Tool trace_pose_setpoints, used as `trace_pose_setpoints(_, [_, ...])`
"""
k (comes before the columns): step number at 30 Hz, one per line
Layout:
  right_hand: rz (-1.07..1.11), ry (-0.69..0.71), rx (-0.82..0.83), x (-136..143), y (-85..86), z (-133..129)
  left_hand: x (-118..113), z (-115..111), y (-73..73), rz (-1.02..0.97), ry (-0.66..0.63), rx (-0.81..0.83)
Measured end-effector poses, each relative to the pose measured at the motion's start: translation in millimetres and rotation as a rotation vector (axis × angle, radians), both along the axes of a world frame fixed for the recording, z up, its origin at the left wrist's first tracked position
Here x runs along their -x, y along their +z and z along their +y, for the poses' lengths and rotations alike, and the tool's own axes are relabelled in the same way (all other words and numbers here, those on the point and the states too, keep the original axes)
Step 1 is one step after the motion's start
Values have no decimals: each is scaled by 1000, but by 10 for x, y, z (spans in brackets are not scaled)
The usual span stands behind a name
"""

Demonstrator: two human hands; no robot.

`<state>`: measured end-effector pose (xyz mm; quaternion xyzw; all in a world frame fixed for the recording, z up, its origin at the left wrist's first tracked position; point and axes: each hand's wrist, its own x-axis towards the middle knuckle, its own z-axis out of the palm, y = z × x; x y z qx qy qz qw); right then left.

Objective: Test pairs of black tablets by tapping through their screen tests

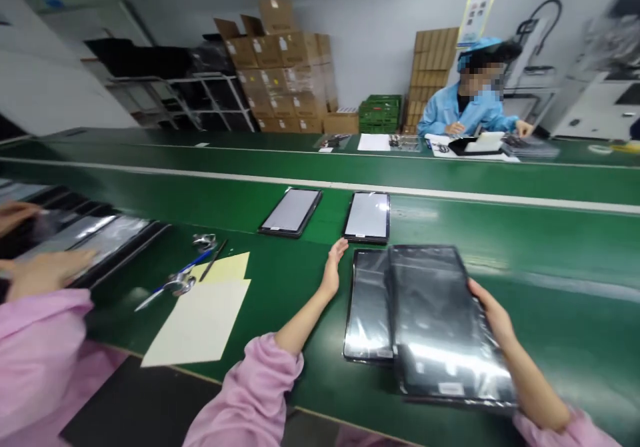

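My right hand (494, 312) is closed on the right edge of a black tablet (435, 314) in clear, shiny plastic wrap. That tablet is tilted and partly covers another wrapped black tablet (367, 310) lying on the green table. Stretched fingers show on my left hand (333, 272), which holds nothing. Its fingertips are at the lower left corner of a tablet with a pale screen (368, 215). A second pale-screened tablet (293, 210) lies further left. My right fingertips are partly hidden by the wrapped tablet.
A co-worker's hands (53, 270) rest over wrapped black tablets (107, 237) at left. Pale paper sheets (200, 324), a blue pen (199, 260) and metal items lie between us. A white strip (450, 199) crosses the green table. Across it, a person in blue (465, 110) sits.
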<state>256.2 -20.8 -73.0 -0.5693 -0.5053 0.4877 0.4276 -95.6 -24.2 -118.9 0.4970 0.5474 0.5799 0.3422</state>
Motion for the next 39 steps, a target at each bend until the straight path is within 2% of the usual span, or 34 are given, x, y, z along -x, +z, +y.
trace_pose_setpoints(3, [189,90,67,755,56,-117,-83,-104,-121,-157,-53,94])
trace_pose_setpoints(5, [146,142,17,1046,29,-128,-161,-201,-146,-238,-106,135])
trace_pose_setpoints(6, [76,171,-32,1103,9,-114,-189,-248,-152,-273,-127,148])
trace_pose_setpoints(8, [-138,207,-150,1054,-23,-64,-210,-320,-167,-355,-156,164])
trace_pose_setpoints(10, [-356,190,-253,850,-30,-26,-199,-357,-189,-456,-169,188])
trace_pose_setpoints(13, [-446,189,-279,462,-17,-121,-179,-368,-223,-572,-130,224])
trace_pose_setpoints(15, [-338,276,-137,250,-42,-338,-183,-375,-224,-609,-85,239])
trace_pose_setpoints(17, [-191,370,110,101,-137,-660,-210,-397,-205,-649,-39,239])
trace_pose_setpoints(20, [85,471,430,-7,-424,-1190,-317,-467,-181,-665,50,226])
trace_pose_setpoints(22, [296,487,505,-4,-642,-1454,-452,-509,-210,-640,76,230])
trace_pose_setpoints(23, [417,449,507,12,-727,-1534,-540,-513,-245,-629,63,233])
trace_pose_setpoints(26, [671,247,449,18,-793,-1560,-898,-406,-398,-554,27,218])
trace_pose_setpoints(30, [691,-104,332,-286,-569,-1410,-1647,-48,-525,-387,-9,170])
trace_pose_setpoints(32, [647,-314,232,-504,-493,-1380,-2125,137,-497,-326,-90,162])
trace_pose_setpoints(34, [579,-499,112,-728,-493,-1356,-2639,300,-431,-244,-204,137])
trace_pose_setpoints(36, [492,-623,-3,-981,-538,-1301,-3156,445,-362,-165,-344,117])
trace_pose_setpoints(39, [310,-725,-130,-1433,-580,-1152,-3849,641,-301,-160,-492,135])
